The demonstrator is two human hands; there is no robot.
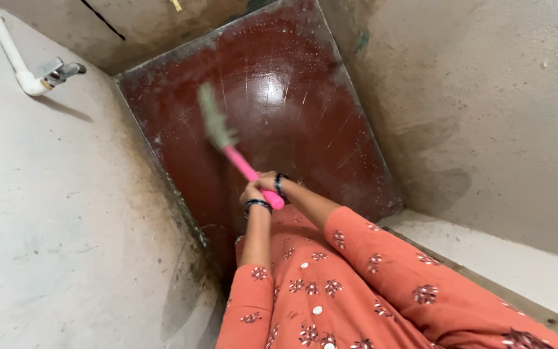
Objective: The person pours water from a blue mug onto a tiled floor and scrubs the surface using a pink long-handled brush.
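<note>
Both hands are bunched together at the bottom end of a pink-handled brush (243, 165), the left hand (251, 192) lower and nearer the body, the right hand (268, 181) just above it, each with fingers clenched round the pink plastic handle so that only its rounded butt pokes out below them. The handle runs up and to the left from that grip, and the greenish bristle head (213, 119), blurred as it is, lies over the upper left part of the dark red floor (305, 116), close to the floor's left edge; I cannot tell whether the bristles are touching the surface. The brush looks light and stiff in the shaft, soft only at the bristles, so I'd judge it answers well to a firm two-handed hold low on the handle, though smooth plastic could turn slick with wet palms. The floor shines and shows faint scratch lines and pale specks, which suggests it is wet and slippery underfoot. Grimy cement walls (59, 245) close in on both sides, darkest along the floor's left edge. A metal tap (61, 70) on a white pipe (8, 45) sits high on the left wall, well apart from the brush. Dark bangles (257, 204) ring both wrists above orange patterned sleeves (382, 271).
</note>
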